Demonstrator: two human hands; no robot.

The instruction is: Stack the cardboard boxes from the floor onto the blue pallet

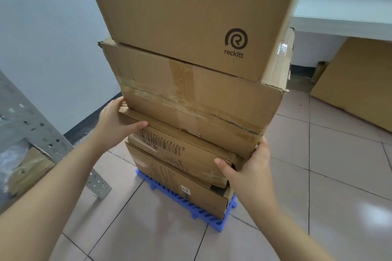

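A tall stack of cardboard boxes stands on the blue pallet (214, 221). At the bottom lies a flat box (186, 186). Above it sits a worn barcode box (169, 146), then a wide taped box (201, 95), then a large "reckitt" box (191, 17) on top. My left hand (115, 121) presses the left end of the barcode box, thumb on its front face. My right hand (250, 167) clasps the stack's right corner at the same level, fingers touching the underside of the taped box.
A grey perforated metal rack (31, 125) stands at the left, with a bagged carton (27, 167) under it. Flattened cardboard (358, 84) leans under a white ledge (343, 21) at the back right. Tiled floor (331, 176) lies open to the right and in front.
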